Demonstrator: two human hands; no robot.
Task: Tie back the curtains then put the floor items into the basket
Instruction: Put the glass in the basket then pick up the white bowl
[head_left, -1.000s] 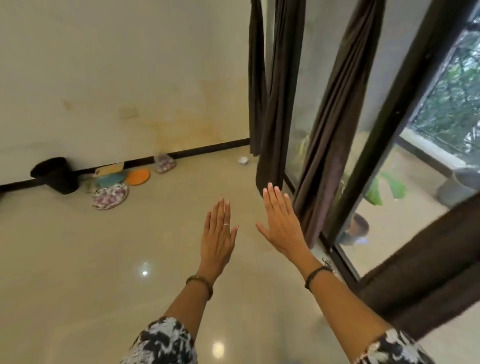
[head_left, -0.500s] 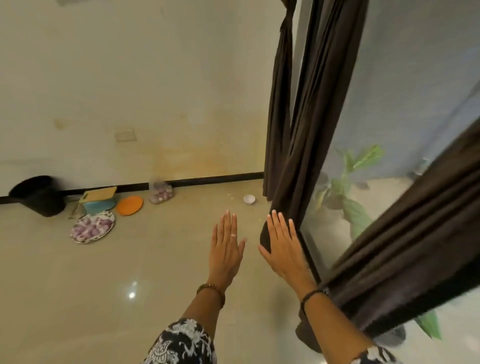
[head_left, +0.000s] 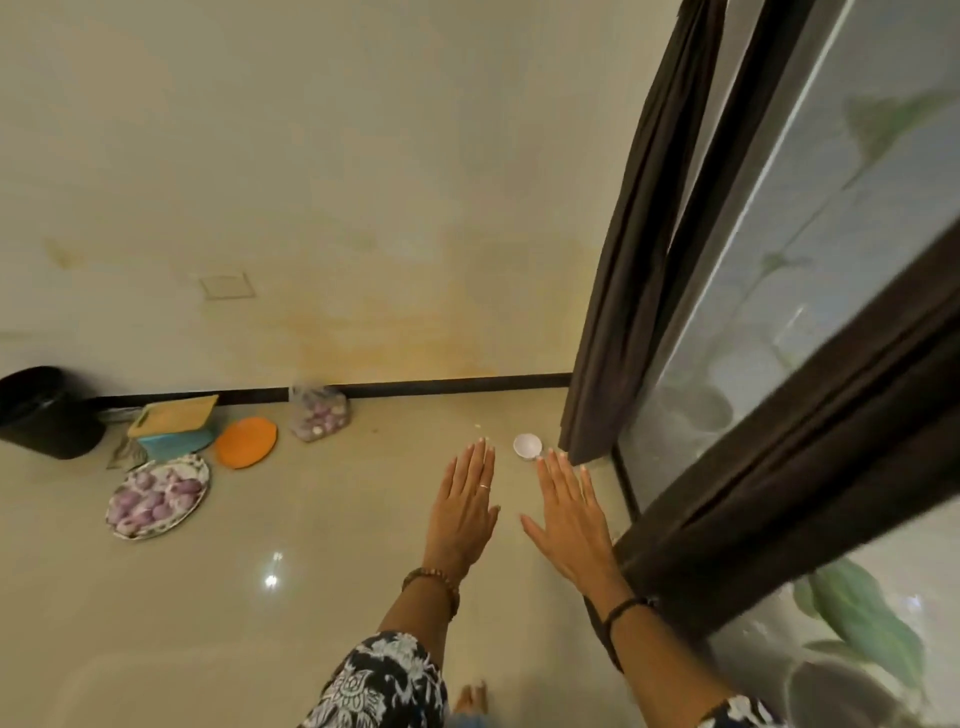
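Left to right from the black basket (head_left: 47, 413) by the wall: just right of it I see a teal container (head_left: 174, 441), flowered plate (head_left: 158, 496), orange plate (head_left: 247, 441) and a bag (head_left: 318, 415) on the floor. Further right, my left hand (head_left: 462, 512) and right hand (head_left: 571, 519) hover flat, fingers straight, holding nothing. Beyond them, dark curtains (head_left: 639, 260) hang at the window.

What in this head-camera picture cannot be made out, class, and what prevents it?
- Curtains: tops cut off by the upper edge, so any tie-back is unseen.
- Black basket: cut by the left edge; contents hidden by its wall.
- Clear bag: contents blurred and small.
- Plant: hazy behind the window glass.
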